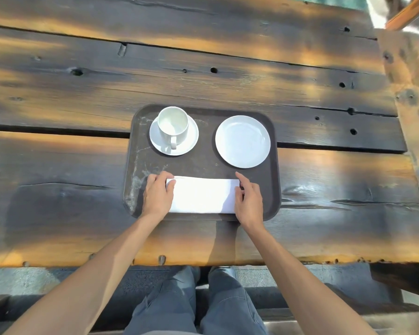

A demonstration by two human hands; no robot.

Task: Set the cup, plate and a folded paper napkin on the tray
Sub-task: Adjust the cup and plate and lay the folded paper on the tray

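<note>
A: What was the largest thing there?

B: The weathered dark wooden plank table (82, 146). On it, near the person's edge, sat the dark brown rectangular plastic tray (205, 163) with rounded corners, its long side running left to right.

A: And on the tray?

B: At the far right lay the round white ceramic plate (242, 141), empty. At the far left stood the white ceramic cup (172, 124), upright on a small white saucer (188, 141), handle turned toward the person. Along the near edge lay the white paper napkin (202, 195), folded into a long rectangle.

A: Which way did the napkin's long axis run?

B: Left to right, parallel with the tray's near rim. It lay between the two hands, so each hand was equally near its own end.

A: How were the hands?

B: The left hand (158, 195) rested on the napkin's left short end, fingers (168, 177) curled over the far corner and thumb on top of the paper. The right hand (249, 199) sat at the right short end, forefinger stretched out past the far corner, the rest bent loosely at the edge. Both were touching the paper; whether either pinched it could not be told.

A: How far along did the task look?

B: All three things were on the tray. Probably only squaring the napkin and letting go remained.
</note>
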